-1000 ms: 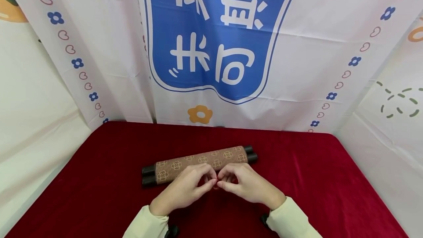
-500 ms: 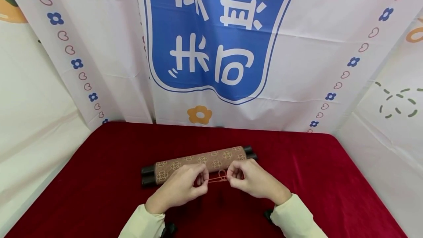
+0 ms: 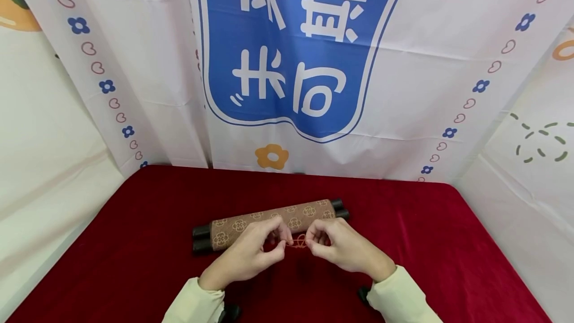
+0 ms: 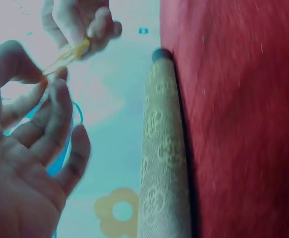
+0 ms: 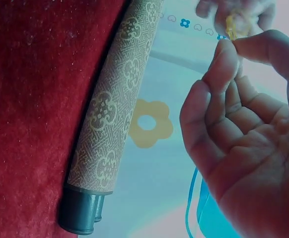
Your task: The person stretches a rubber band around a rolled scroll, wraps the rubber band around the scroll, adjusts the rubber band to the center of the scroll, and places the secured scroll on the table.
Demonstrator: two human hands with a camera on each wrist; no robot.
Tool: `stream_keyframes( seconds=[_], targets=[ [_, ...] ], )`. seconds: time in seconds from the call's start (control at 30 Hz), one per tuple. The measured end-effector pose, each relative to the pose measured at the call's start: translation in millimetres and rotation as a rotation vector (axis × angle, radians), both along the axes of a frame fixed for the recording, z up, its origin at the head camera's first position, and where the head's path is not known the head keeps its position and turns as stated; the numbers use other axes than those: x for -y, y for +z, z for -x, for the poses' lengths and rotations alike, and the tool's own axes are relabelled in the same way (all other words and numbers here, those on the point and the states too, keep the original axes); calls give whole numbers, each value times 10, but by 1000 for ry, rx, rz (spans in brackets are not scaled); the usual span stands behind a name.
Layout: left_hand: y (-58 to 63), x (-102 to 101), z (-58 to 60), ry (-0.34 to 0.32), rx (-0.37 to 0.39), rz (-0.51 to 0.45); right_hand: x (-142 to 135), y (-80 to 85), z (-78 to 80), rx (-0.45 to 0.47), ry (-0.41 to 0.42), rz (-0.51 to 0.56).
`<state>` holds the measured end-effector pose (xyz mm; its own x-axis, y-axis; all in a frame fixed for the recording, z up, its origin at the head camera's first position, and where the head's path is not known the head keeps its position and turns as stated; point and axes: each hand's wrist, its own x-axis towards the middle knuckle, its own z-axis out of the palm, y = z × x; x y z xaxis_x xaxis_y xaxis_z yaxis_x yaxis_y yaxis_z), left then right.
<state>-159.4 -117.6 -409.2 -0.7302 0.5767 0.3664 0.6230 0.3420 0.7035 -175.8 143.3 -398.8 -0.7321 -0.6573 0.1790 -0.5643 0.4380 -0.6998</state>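
Between my two hands a thin orange-red elastic band or cord [image 3: 299, 241] is stretched, with a small loop near the right fingers; which kind it is I cannot tell. My left hand [image 3: 255, 249] pinches one end between thumb and index finger. The thumb and index finger of my right hand [image 3: 343, 248] pinch the other end. In the wrist views the band looks yellow [image 4: 67, 55]. Just beyond the hands lies a rolled scroll [image 3: 273, 217], brown with gold flower patterns and dark double rod ends. My hands hide part of its near side.
A dark red velvet cloth [image 3: 394, 233] covers the table under the scroll. White curtains with printed flowers and hearts [image 3: 426, 88] stand at the back and both sides. The back one carries a large blue sign [image 3: 287, 88].
The hands were close together, then drew apart and stretched the band into view. Since then the left hand has moved slightly back toward the right. The scroll has stayed in place.
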Motion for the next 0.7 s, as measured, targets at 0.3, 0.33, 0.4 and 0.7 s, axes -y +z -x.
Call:
stream_keyframes(
  seconds=[0.3,0.33,0.4,0.7],
  targets=[
    [-10,-41,-9,-104,123,-67,-30,31,0,-43,-32,18],
    [-10,-34,-2,-106,118,-66,-47,40,9,-53,-43,19],
    [-4,-1,14,-108,115,-61,-89,64,28,-76,-72,17],
    [-1,156,70,-70,61,32,-178,81,74,-88,-139,80]
  ],
)
